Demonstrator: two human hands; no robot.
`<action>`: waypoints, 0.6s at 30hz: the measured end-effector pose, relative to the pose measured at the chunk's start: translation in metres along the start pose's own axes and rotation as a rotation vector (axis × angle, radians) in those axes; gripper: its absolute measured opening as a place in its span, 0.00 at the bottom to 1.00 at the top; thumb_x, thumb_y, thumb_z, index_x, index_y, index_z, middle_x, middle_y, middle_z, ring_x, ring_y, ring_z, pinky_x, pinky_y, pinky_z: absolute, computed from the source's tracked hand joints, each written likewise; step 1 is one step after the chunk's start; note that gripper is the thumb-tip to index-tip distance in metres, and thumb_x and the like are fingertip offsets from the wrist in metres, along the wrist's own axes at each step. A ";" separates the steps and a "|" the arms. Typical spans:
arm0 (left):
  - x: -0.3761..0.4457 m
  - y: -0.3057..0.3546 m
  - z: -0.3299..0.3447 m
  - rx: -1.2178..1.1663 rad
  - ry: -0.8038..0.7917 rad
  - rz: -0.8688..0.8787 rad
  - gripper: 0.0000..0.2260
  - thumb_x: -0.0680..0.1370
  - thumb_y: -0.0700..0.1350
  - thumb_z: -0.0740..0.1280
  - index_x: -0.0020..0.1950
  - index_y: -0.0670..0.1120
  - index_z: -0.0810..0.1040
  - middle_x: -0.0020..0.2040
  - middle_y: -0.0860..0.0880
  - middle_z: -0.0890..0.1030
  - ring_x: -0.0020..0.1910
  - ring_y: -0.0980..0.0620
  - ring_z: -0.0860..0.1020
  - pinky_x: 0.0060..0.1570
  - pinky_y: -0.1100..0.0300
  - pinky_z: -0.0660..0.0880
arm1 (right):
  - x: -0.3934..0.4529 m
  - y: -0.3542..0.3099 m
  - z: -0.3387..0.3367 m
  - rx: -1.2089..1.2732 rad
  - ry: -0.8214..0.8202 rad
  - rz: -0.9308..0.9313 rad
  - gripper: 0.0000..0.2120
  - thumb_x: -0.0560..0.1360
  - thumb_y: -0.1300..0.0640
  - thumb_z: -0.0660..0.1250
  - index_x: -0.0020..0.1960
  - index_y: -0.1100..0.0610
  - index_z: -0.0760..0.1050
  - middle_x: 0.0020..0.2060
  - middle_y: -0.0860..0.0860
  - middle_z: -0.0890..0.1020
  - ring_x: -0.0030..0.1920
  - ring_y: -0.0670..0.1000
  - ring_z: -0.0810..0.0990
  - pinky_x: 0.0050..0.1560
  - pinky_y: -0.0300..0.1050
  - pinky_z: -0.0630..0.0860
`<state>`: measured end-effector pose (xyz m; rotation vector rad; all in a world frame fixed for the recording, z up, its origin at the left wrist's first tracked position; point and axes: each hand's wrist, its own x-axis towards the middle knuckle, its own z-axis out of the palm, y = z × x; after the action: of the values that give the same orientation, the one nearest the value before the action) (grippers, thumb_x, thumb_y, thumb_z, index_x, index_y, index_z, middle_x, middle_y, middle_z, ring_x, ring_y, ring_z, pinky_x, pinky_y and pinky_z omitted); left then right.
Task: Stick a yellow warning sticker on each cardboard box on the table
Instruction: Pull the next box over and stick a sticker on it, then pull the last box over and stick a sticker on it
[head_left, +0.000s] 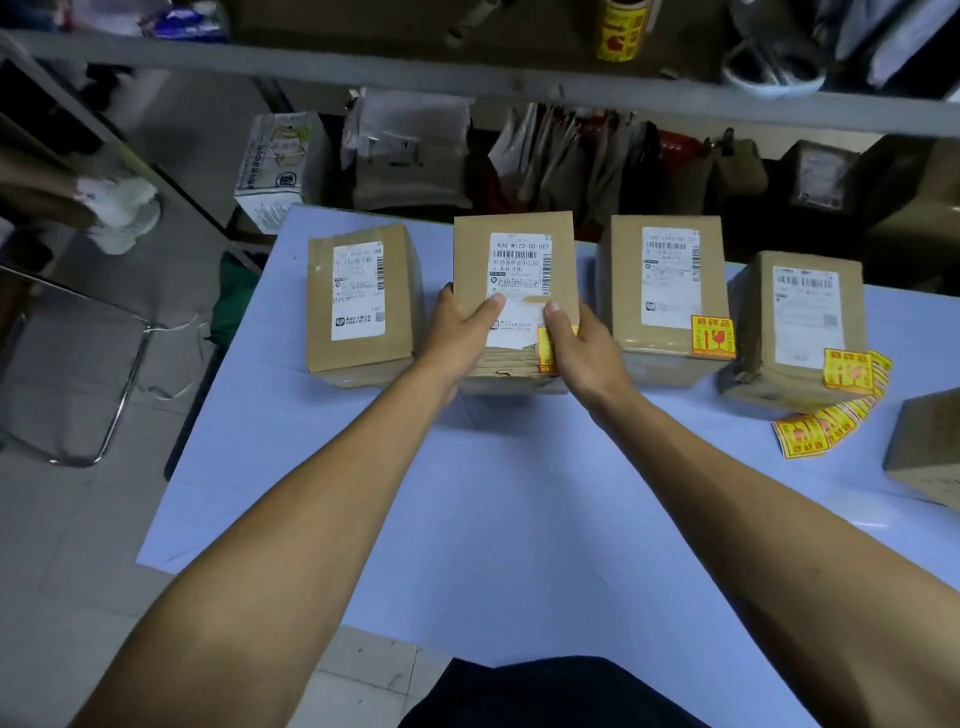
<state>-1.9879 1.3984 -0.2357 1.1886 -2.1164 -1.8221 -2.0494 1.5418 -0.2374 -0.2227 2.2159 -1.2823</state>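
4 cardboard boxes stand in a row at the far side of the blue table (519, 519), each with a white shipping label on top. The leftmost box (361, 306) shows no yellow sticker. The second box (514, 260) is held between both hands: the left hand (462, 332) grips its near left edge with the thumb across the label, and the right hand (576, 338) curls round its near right corner, thumb on top, covering most of a yellow warning sticker (545, 353) there (whether it is pressed fully flat is hard to tell). The third box (665, 296) carries a yellow sticker (712, 338) at its near right corner, and so does the fourth box (802, 332), whose sticker (848, 370) sits at the near right. A strip of spare stickers (821, 431) trails on the table just beside the fourth box. A fifth box (930, 452) is cut off at the right edge. Behind the table, a shelf (363, 62) holds a sticker roll (621, 28), with bagged parcels (410, 150) below.
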 end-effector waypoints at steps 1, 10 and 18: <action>0.010 -0.003 0.000 0.006 -0.010 -0.022 0.18 0.79 0.49 0.68 0.67 0.45 0.74 0.60 0.49 0.82 0.58 0.51 0.81 0.62 0.49 0.76 | 0.008 0.000 0.003 -0.004 -0.003 0.016 0.26 0.81 0.38 0.54 0.72 0.51 0.69 0.64 0.51 0.80 0.64 0.56 0.77 0.65 0.58 0.73; 0.064 -0.022 0.017 0.019 0.000 -0.098 0.19 0.78 0.52 0.69 0.66 0.49 0.73 0.59 0.51 0.83 0.56 0.52 0.81 0.59 0.52 0.78 | 0.065 0.016 0.014 -0.057 0.002 0.117 0.29 0.81 0.37 0.53 0.75 0.53 0.66 0.68 0.53 0.78 0.67 0.57 0.75 0.68 0.56 0.71; 0.065 -0.029 0.022 0.126 0.076 0.041 0.16 0.77 0.56 0.68 0.62 0.54 0.74 0.55 0.55 0.83 0.50 0.58 0.80 0.44 0.73 0.73 | 0.069 0.023 0.015 -0.087 0.074 0.047 0.20 0.81 0.40 0.57 0.68 0.47 0.72 0.53 0.41 0.80 0.58 0.50 0.80 0.54 0.39 0.70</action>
<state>-2.0306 1.3766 -0.2925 1.2110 -2.2244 -1.6207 -2.0954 1.5146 -0.2895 -0.1571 2.3286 -1.1884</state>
